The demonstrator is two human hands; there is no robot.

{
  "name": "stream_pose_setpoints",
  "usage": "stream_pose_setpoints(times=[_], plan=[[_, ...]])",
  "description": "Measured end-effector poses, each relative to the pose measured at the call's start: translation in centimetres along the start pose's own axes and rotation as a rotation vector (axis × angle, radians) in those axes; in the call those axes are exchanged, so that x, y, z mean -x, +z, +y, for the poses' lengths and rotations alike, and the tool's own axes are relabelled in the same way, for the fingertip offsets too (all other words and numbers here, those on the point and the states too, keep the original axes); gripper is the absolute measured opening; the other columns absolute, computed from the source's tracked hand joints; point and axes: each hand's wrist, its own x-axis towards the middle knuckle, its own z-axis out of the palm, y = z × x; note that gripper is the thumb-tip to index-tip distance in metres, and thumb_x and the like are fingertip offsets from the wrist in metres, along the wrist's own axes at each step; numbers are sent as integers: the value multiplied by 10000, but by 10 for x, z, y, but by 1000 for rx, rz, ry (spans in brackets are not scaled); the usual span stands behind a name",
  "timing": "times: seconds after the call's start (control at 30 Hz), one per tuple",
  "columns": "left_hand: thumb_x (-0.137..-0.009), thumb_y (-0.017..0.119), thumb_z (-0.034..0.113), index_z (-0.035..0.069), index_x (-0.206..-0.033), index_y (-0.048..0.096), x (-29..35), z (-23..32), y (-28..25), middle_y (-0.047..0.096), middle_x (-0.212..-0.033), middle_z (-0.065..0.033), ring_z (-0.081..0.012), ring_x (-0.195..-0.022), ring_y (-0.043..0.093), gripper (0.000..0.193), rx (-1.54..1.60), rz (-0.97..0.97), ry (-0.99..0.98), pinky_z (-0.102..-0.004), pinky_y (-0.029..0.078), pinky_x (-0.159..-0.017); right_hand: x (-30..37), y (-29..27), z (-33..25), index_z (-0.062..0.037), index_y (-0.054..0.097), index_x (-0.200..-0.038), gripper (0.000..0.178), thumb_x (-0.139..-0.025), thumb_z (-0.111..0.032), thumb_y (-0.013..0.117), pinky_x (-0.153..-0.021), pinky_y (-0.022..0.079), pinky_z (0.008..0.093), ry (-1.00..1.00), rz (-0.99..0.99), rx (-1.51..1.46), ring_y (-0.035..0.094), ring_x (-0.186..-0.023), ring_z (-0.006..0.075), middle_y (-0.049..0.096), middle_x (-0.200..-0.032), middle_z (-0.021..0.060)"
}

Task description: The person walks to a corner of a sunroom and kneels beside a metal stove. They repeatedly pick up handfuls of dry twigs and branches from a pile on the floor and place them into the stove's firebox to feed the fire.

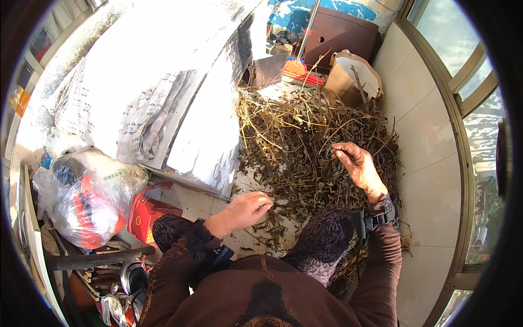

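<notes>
A wide heap of dried, brown plant stems and leaves [305,141] lies on the floor in front of me. Over its right part is my right hand [359,168], thumb and fingertips drawn together in a pinch; whatever they hold is too small to make out. My left hand [241,212] hovers near the heap's front left edge, above pale floor with scattered leaf bits. Its fingers are curled closed, and anything inside them is hidden. Between my patterned trouser knees [321,240], more loose leaves lie on the floor.
A white-topped slab [204,131] with cloth stands left of the heap. Bulging plastic bags [92,191] and a red box [150,218] sit nearer left. Behind the heap are a paper bag [354,79], a brown board [340,38] and an orange-red broom [298,71]. A tiled wall [427,141] runs along the right.
</notes>
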Motion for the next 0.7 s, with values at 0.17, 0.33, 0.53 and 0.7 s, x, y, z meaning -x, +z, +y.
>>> stream_pose_setpoints(times=[0.17,0.33,0.53,0.7], plan=[[-757,706,22,60,-922,640,30,108,-114,651,-1041,-109,-304,-961,648,182,-609,590,367,-468,468,-932,-13,4,-23,-43,631,-1177,290,-942,-213,623,-854,501,304,-21,-18,96,629,-951,169,676,-1059,94],[-744,746,98,67,-1025,627,26,132,-196,588,-1193,-138,-342,-1141,561,307,-997,720,401,-504,409,-983,-50,22,-50,-10,560,-1270,510,-886,-319,692,-900,489,322,-14,-76,79,614,-1031,206,646,-1133,131],[-765,724,319,65,-1074,611,7,123,-230,471,-1371,-116,-349,-1334,376,416,-1105,351,231,-556,249,-1087,-51,79,-55,-13,268,-1476,1053,-739,-615,718,-1122,313,431,69,-180,367,284,-1401,339,261,-1518,215],[-750,736,333,58,-1081,597,-8,107,-236,447,-1404,-140,-346,-1372,327,452,-1053,178,246,-572,150,-1134,-49,147,-39,12,172,-1491,1092,-767,-635,672,-1172,185,452,-99,-285,624,163,-1439,365,177,-1542,227]])
